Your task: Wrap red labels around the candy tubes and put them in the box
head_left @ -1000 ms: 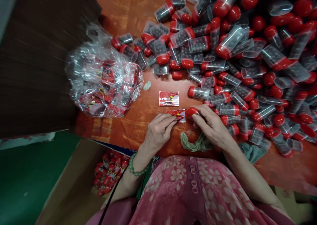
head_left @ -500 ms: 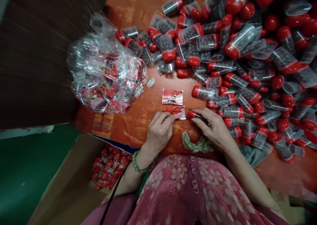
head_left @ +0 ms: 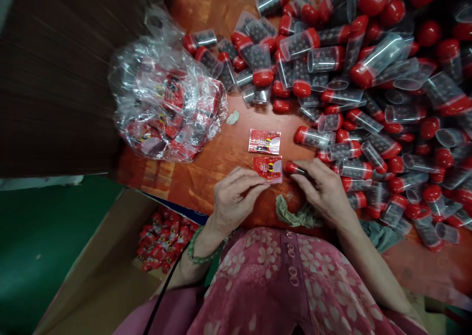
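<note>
Left hand (head_left: 236,197) pinches red packet (head_left: 266,167) at near edge, presumably steadying it. Right hand (head_left: 326,190) pinches red-ended tube (head_left: 294,168) at packet's 3 o'clock, red end inward. Second packet (head_left: 264,142): 12 o'clock.

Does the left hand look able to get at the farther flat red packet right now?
Probably yes: the farther packet lies flat, uncovered, just beyond the nearer packet. The left hand seems to pinch the nearer one's edge, though, so its fingers may need freeing.
</note>
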`<state>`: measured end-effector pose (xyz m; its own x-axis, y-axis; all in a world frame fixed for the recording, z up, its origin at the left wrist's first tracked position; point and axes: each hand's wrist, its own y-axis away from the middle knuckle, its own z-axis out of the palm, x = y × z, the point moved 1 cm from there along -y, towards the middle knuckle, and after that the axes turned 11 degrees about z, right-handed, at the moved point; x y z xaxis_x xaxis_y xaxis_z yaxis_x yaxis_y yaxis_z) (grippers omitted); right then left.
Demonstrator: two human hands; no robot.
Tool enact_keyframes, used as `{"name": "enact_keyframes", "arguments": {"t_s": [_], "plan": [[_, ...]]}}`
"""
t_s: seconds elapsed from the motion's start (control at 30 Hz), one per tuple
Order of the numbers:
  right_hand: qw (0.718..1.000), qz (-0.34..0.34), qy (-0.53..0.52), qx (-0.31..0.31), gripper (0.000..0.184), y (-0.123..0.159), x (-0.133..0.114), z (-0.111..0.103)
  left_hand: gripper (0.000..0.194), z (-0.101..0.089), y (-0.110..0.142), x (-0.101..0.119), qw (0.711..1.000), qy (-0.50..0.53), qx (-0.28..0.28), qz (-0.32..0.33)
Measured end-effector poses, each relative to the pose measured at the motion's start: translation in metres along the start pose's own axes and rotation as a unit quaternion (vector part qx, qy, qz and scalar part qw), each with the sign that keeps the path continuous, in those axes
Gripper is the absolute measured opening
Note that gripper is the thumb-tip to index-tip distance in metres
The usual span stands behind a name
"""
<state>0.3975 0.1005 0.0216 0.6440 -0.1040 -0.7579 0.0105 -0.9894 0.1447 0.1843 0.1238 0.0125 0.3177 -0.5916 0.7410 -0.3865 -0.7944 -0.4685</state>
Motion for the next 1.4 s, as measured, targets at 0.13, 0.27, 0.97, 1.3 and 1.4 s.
{"name": "enact_keyframes", "arguments": {"t_s": [0.13, 0.27, 0.97, 1.3, 1.4], "plan": [[0.995, -0.024, -0.096, 0.013, 0.021, 0.007, -0.011, -0.022, 0.007, -0.003, -0.001, 0.004, 1.000, 0.023, 0.011, -0.010], [0.991, -0.065, -0.113, -0.041, 0.025, 0.008, -0.021, -0.027, 0.007, -0.003, -0.002, 0.006, 0.999, 0.049, 0.001, -0.007], [0.958, -0.060, 0.028, -0.279, 0.030, -0.004, -0.030, -0.018, 0.014, 0.000, 0.005, 0.004, 0.984, 0.122, -0.124, -0.033], [0.940, 0.146, -0.215, -0.223, 0.026, 0.002, -0.021, -0.015, 0.071, -0.005, 0.006, -0.002, 0.887, 0.369, -0.013, -0.278], [0.908, 0.203, -0.310, -0.193, 0.030, 0.003, -0.017, -0.010, 0.081, 0.008, 0.008, 0.006, 0.803, 0.487, 0.039, -0.343]]}}
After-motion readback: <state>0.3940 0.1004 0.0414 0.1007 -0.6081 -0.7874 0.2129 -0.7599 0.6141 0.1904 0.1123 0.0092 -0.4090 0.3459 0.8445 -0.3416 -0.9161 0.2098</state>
